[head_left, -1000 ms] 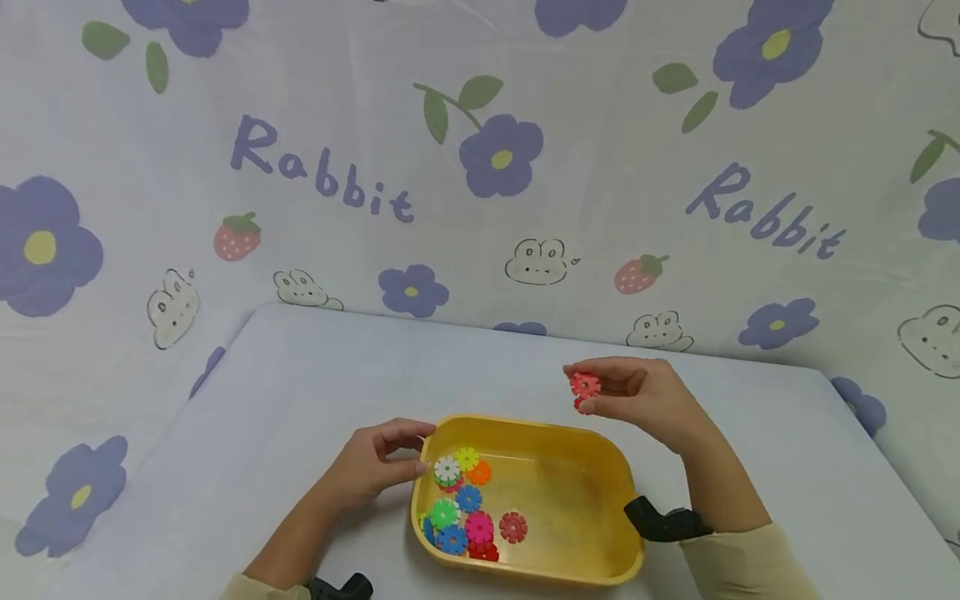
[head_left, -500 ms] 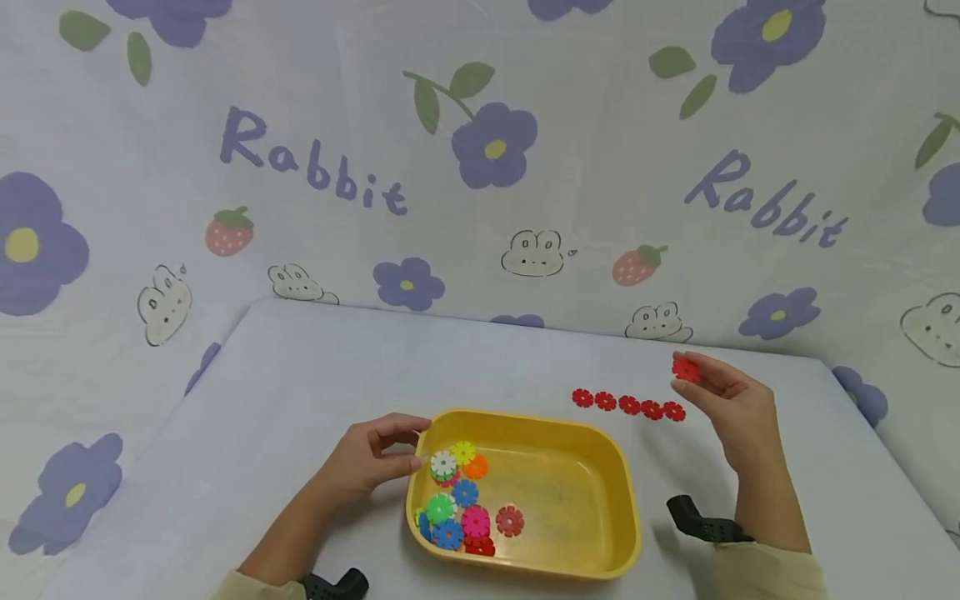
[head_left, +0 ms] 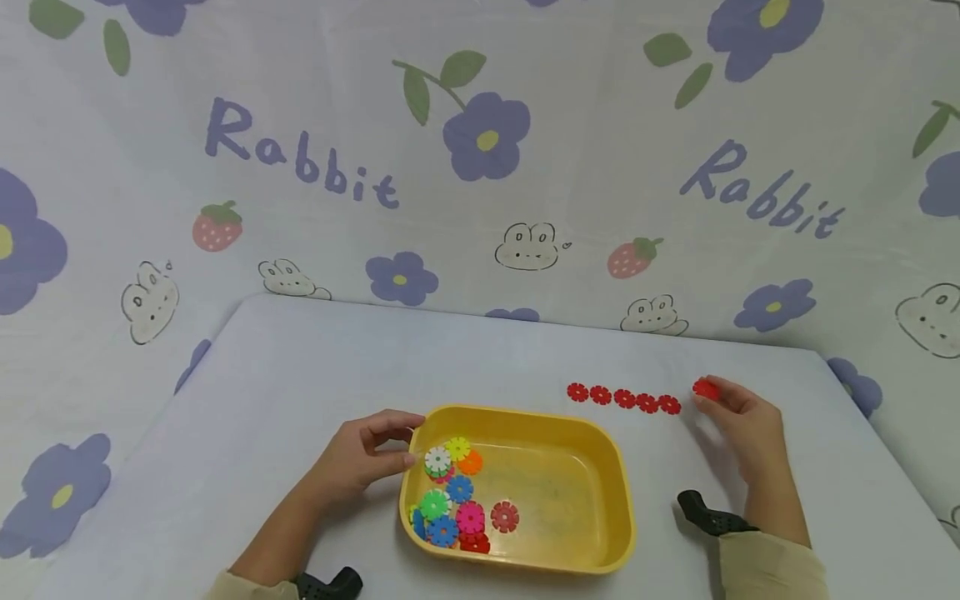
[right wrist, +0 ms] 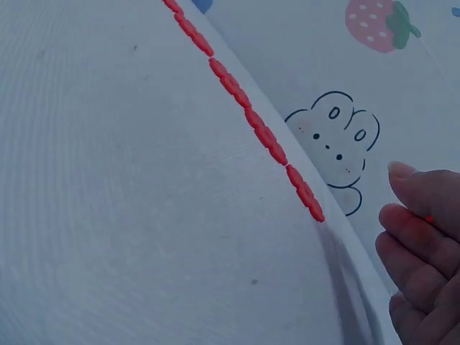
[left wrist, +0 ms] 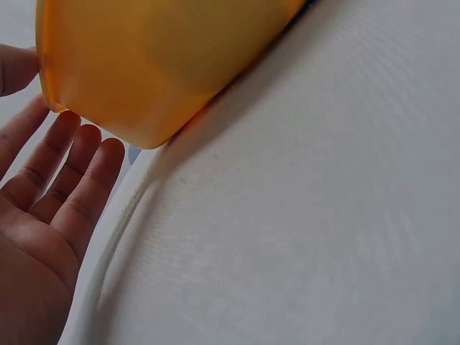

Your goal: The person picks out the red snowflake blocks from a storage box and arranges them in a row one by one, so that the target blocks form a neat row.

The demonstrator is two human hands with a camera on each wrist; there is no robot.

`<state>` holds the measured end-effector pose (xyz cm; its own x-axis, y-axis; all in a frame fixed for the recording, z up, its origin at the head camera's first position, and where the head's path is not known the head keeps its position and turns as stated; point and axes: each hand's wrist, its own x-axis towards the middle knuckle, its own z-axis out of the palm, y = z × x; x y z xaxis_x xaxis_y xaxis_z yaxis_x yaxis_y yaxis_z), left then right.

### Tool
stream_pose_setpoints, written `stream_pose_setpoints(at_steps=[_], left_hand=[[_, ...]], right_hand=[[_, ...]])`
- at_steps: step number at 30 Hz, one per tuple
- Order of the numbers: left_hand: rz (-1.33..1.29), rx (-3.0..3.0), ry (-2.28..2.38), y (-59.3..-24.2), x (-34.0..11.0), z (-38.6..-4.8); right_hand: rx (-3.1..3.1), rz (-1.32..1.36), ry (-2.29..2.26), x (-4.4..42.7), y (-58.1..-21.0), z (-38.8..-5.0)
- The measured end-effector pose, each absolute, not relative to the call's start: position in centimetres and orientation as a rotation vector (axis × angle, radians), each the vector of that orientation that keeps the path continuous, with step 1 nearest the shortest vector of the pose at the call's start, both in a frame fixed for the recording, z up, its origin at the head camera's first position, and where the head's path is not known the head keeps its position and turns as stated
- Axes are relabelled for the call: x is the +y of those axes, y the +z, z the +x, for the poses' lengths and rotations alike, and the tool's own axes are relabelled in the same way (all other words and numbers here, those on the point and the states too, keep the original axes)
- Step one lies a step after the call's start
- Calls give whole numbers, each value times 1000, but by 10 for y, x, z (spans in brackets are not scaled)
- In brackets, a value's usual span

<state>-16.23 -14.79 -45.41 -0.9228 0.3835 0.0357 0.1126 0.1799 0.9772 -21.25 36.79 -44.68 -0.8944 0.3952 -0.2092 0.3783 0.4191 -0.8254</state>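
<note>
My right hand point(head_left: 750, 429) pinches a red snowflake disc point(head_left: 705, 388) between thumb and fingers, just right of a row of several red snowflake discs point(head_left: 625, 399) on the white table. In the right wrist view, the held disc is almost wholly hidden behind the right hand point(right wrist: 424, 251), while the row point(right wrist: 264, 135) runs diagonally. My left hand point(head_left: 363, 454) touches the left end of a yellow plastic basin point(head_left: 517, 414). In the left wrist view, the left hand's point(left wrist: 50, 194) fingers lie fairly straight against the basin's wall point(left wrist: 144, 72).
Inside the basin, several discs in white, yellow, orange, blue, green, pink and red gather at its left end; one dull red disc point(head_left: 505, 517) lies slightly apart. A patterned cloth point(head_left: 465, 208) hangs behind the table's point(head_left: 360, 358) far edge.
The right hand has moved right from above the row, uncovering it, then come down toward the table beside the row's right end, still pinching a red disc. The left hand stays at the basin.
</note>
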Motion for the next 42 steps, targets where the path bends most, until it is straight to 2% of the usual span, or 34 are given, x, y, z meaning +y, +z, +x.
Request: stream_pose_setpoints(at_steps=[16,42], left_hand=[[486,2224,1838,-454,-149,-161],[482,2222,1823,-454,-148,-163]], right_hand=[[-2779,-668,1324,365,-463,-219],[-2910,-613,1173,367,-462,-217]])
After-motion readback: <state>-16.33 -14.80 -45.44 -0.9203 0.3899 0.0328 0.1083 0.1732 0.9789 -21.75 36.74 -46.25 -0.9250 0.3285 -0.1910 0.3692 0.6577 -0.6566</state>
